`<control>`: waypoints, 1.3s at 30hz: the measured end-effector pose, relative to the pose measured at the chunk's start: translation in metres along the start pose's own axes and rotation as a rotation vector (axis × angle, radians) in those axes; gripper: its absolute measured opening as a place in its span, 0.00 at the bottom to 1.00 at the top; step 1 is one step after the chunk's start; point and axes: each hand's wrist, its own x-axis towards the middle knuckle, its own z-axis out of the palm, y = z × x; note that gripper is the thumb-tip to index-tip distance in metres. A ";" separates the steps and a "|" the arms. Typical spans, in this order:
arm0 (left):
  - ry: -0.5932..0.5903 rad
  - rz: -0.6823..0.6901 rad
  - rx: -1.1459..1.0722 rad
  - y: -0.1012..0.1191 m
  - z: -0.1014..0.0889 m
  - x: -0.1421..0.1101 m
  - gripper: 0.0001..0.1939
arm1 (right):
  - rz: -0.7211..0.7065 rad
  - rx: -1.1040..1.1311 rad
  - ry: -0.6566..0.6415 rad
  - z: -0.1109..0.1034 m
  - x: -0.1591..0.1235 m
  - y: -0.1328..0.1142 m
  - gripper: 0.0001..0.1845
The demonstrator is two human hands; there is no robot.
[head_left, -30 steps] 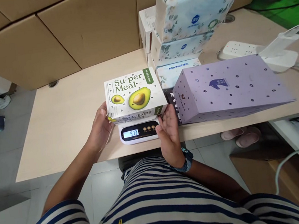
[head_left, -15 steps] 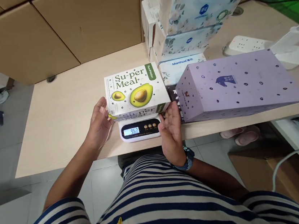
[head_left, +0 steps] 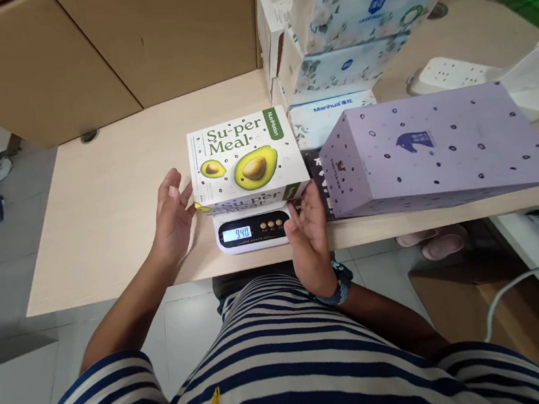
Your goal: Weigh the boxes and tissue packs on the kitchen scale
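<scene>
A white "Su-per Meal" box (head_left: 225,158) with avocado pictures rests on a small white digital scale (head_left: 255,246) near the desk's front edge. The scale's lit display (head_left: 237,234) seems to read 940; a decimal point is hard to make out. Beside the box's left side is my left hand (head_left: 171,217), its fingers apart, the tips at or very near the cardboard. My right hand (head_left: 311,243) lies palm up at the box's front right corner, fingers spread, the fingertips close to or touching the lower edge. Neither hand is closed round the box. The scale's platform is hidden beneath it.
To the right lies a large lilac box (head_left: 444,148), over a dark box (head_left: 319,183). Behind stand stacked tissue packs (head_left: 351,67) and a white carton (head_left: 272,25). A white power strip (head_left: 454,71) is at the back right. Brown panels (head_left: 190,35) border the desk (head_left: 102,203).
My left hand has drawn slightly away from the box to the left. The scale's reading has changed from about 963 to 940. My right hand stays nearly in place.
</scene>
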 end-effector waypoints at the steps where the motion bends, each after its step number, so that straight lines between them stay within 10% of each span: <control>1: 0.038 0.032 0.021 -0.003 -0.001 -0.001 0.40 | -0.007 0.000 0.002 0.000 0.000 0.000 0.41; 39: 0.055 0.103 0.105 -0.021 -0.008 0.004 0.39 | -0.029 -0.008 0.052 -0.001 -0.005 0.010 0.43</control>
